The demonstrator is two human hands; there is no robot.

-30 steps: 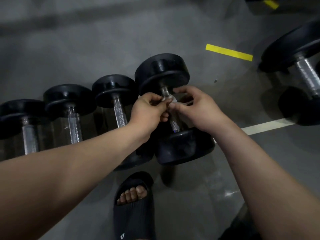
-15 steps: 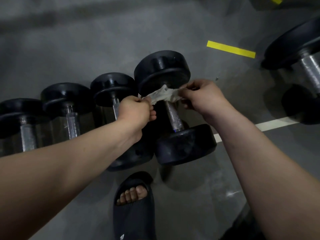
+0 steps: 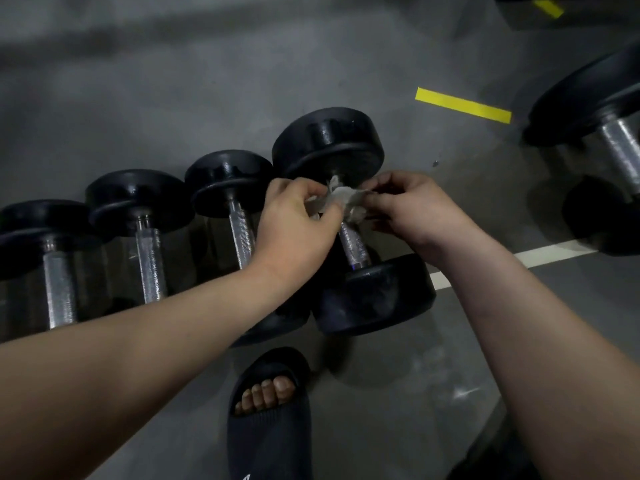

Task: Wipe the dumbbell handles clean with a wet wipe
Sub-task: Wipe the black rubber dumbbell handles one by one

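Note:
A crumpled greyish wet wipe (image 3: 341,201) is bunched between both my hands, just above the upper end of the handle (image 3: 353,245) of the largest black dumbbell (image 3: 329,142). My left hand (image 3: 294,223) pinches the wipe's left end with curled fingers. My right hand (image 3: 412,209) pinches its right end. The lower part of the knurled metal handle shows bare below the wipe. Three smaller black dumbbells lie in a row to the left, the nearest one (image 3: 228,180) beside my left hand.
Another big dumbbell (image 3: 620,147) lies at the right edge. A yellow tape strip (image 3: 462,105) and a white floor line (image 3: 550,252) mark the grey floor. My foot in a dark slide sandal (image 3: 268,410) stands just below the dumbbells.
Half a second ago the wipe was stretched out between my hands; they have since come back together and the wipe is bunched over the handle's upper end.

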